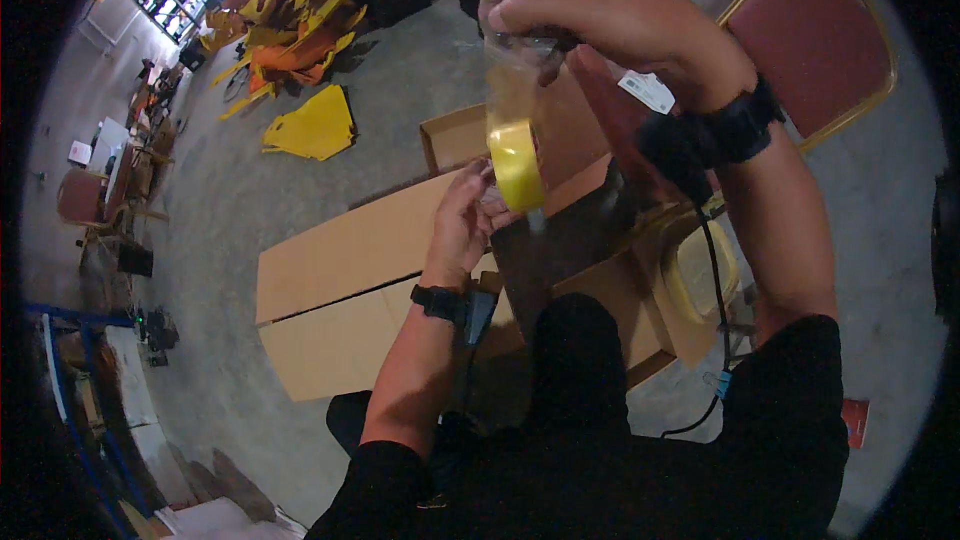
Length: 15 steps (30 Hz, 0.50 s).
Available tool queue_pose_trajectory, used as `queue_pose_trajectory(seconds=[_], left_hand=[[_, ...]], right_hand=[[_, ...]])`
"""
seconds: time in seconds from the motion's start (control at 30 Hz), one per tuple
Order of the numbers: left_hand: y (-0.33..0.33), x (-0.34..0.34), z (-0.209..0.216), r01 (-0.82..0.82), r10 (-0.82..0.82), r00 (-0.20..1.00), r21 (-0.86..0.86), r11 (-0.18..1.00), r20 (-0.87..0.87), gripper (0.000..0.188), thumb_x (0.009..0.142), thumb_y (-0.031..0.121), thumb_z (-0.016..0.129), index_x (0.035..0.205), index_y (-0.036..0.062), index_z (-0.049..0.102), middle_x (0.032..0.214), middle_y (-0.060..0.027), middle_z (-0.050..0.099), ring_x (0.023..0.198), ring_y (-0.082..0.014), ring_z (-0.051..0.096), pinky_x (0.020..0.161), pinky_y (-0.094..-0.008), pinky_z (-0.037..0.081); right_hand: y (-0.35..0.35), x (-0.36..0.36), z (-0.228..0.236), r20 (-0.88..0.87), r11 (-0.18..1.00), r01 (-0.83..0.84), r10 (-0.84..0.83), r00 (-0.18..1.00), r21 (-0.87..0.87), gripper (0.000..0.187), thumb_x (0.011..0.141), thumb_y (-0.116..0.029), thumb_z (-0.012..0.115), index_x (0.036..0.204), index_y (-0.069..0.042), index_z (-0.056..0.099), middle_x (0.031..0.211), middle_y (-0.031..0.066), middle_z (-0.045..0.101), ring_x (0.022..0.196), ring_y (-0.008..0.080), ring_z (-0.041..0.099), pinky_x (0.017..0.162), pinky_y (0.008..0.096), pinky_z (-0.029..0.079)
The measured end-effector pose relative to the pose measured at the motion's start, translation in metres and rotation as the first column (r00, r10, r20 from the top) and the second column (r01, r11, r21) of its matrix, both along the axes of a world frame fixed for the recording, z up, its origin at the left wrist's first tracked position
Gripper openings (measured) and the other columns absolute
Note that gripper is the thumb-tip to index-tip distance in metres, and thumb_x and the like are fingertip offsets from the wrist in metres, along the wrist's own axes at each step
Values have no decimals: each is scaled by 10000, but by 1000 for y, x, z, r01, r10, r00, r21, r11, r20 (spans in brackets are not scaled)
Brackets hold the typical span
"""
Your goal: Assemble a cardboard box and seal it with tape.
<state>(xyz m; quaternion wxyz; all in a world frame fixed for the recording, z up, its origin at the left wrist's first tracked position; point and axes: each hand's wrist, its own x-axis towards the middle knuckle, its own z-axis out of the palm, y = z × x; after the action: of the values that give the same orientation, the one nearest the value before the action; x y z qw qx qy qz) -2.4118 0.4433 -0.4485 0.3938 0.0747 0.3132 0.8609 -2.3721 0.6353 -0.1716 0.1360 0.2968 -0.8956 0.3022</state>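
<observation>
My left hand (466, 218) is closed around a roll of yellowish packing tape (516, 166), held up above a large cardboard box (350, 245). From the roll a clear, stretched strip of tape (511, 90) runs upward to my right hand (560, 2). That hand is raised at the top of the view with its fingers curled and pinched on the strip's end. Below the hands, the long box has two flaps lying side by side with a dark gap between them. Both wrists wear black straps with small devices.
A dark red chair (815, 50) with a gold frame stands at the right. Yellow and orange pieces (300, 35) are heaped on the floor at the far left, one yellow piece (312, 126) lying apart. A black cable (716, 290) hangs along my right arm. Blue-framed shelving (85, 370) stands at the left.
</observation>
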Motion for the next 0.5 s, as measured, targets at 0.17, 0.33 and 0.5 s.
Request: queue_pose_trajectory(seconds=[0.17,0.33,0.5], left_hand=[[6,1,-7,-43,-15,973,-242,969,-230,396,914,103,621,1296,37,543,1120,-85,663,971,-184,667,796,-341,573],[5,3,-3,-115,68,981,-258,959,-184,322,886,-45,555,1202,9,590,1075,-84,686,907,-172,681,775,-306,572],[-13,3,1,-313,181,919,-369,875,-350,272,931,37,594,1201,8,584,1035,-130,685,846,-202,699,682,-340,595]], right_hand=[[-7,-16,8,409,987,48,19,912,-152,246,892,-209,577,909,23,658,821,60,607,753,127,540,665,310,452],[-20,-16,16,487,980,193,-142,862,-56,245,890,-221,587,906,10,668,798,29,620,732,114,545,671,300,457],[0,-2,30,338,929,347,-371,865,132,216,879,-224,616,923,-23,681,817,51,643,755,127,585,698,299,475]])
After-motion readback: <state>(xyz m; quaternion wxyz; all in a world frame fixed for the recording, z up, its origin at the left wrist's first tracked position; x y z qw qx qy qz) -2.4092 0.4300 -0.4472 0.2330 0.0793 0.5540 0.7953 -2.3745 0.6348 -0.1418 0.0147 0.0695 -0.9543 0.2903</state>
